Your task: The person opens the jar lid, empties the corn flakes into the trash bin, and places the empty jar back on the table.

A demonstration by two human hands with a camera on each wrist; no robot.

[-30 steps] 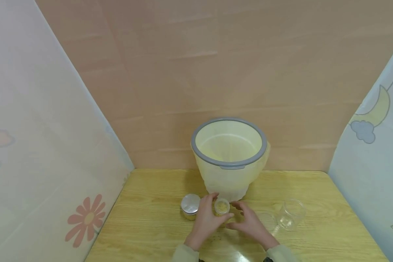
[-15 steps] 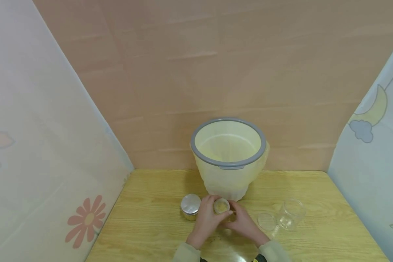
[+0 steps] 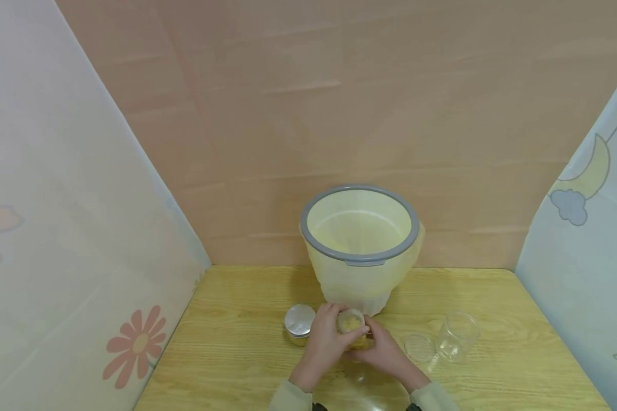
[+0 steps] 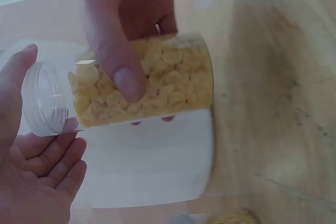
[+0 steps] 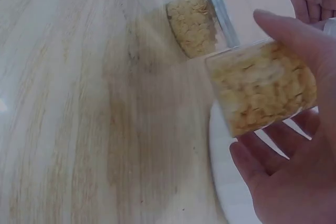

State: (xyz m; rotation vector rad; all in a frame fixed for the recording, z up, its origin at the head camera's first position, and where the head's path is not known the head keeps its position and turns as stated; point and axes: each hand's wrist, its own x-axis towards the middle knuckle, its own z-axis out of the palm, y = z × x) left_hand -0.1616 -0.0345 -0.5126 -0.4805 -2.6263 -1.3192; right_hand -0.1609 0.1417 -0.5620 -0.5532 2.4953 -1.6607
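A clear jar (image 4: 173,80) of yellow flakes stands between my hands in front of the bin, its mouth uncovered. In the head view, my left hand (image 3: 323,342) is round its upper part, thumb across the near side. The left wrist view shows left thumb and fingers on either side of the ridged neck. Lower down, my right hand (image 3: 385,353) grips the body, its thumb (image 4: 128,82) on one side and fingers on the other. Beside my left hand is a second jar (image 5: 191,24) of yellow flakes with a silver lid (image 3: 299,319).
Behind the hands stands a large pale bin (image 3: 357,282) with a grey rim, lined with a thin bag. To the right, a clear disc (image 3: 419,347) lies on the wooden table (image 3: 241,342) next to a clear cup (image 3: 459,337). Printed sheets form side walls.
My right hand has come in from the right and taken hold of the jar body. The jar has shifted slightly to the right; my left hand stays round its top.
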